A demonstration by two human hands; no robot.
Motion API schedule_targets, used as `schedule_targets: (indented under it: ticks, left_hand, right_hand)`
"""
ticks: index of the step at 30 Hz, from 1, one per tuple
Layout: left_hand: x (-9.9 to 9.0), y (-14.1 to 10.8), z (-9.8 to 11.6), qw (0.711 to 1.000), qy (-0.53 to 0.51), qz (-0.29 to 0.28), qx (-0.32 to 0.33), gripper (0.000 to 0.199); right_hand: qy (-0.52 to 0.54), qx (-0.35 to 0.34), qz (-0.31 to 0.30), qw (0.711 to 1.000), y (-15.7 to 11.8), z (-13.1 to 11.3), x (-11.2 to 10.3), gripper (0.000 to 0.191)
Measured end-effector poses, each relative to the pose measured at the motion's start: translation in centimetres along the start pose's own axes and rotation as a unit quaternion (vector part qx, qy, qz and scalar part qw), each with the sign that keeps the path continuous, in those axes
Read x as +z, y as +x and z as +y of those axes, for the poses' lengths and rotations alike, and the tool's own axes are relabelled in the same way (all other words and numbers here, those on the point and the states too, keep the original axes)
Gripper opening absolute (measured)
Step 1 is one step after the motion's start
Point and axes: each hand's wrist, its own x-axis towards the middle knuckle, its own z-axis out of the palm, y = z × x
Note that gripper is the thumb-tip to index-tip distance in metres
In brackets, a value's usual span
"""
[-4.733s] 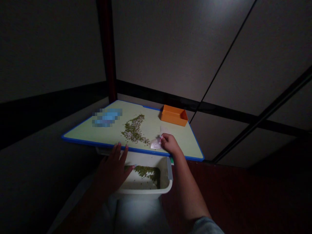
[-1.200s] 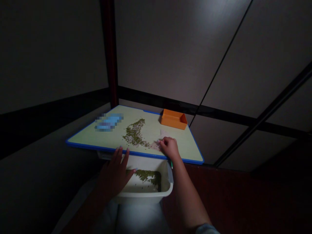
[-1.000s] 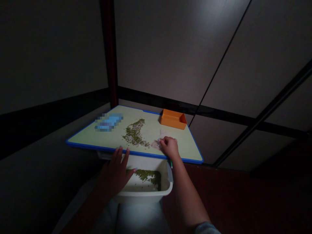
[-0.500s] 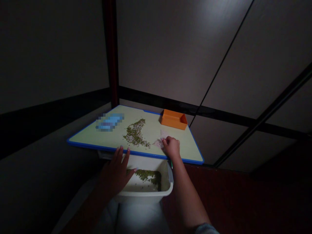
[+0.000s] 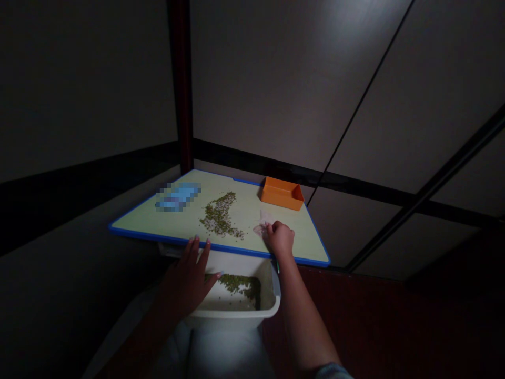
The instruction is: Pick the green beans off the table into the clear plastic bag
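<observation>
Right-hand grip was curled closed, with the thumb side apparently pinching a thin, pale pinkish, see-through sheet; couldn't tell if it's paper or plastic film. That sheet lay on the pale green bench with a blue rim, just right of a loose spread of tiny green bits. Holding it low, near the surface, probably made sense for stuff that small and light.

Left hand held nothing I could see: fingers spread, tips on the near blue edge, thumb out over the white plastic tub, maybe just for steadying. The tub sat below that edge with more green bits inside, likely tucked close so it was easy to reach. An orange rectangular open-topped box stood at the far right corner and a blurred-out light blue item at far left, both clear of the hands.
</observation>
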Motion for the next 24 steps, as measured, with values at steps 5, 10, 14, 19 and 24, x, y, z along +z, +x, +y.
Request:
schedule_targets:
  ticks: [5,10,14,19,24]
  left_hand:
    - [0.31,0.03,-0.15,1.000,0.001,0.013,0.007,0.070]
    - [0.56,0.07,-0.53,0.999,-0.001,0.032,0.020,0.072]
    - [0.57,0.07,-0.71,0.999,0.006,0.023,0.033,0.073]
    - [0.69,0.10,-0.80,0.999,0.006,0.020,0.034,0.076]
    - [0.72,0.07,-0.86,0.999,0.004,0.027,0.035,0.076]
  right_hand:
    - [-0.003,-0.009,0.015,1.000,0.09,0.09,0.40,0.031]
    - [0.025,-0.032,0.042,0.998,-0.02,0.01,0.19,0.028]
    - [0.065,-0.013,0.131,0.989,-0.11,0.40,-0.02,0.028]
    - [0.104,-0.059,0.136,0.984,-0.04,0.83,0.28,0.028]
    - [0.127,-0.138,0.059,0.980,0.24,0.72,0.49,0.022]
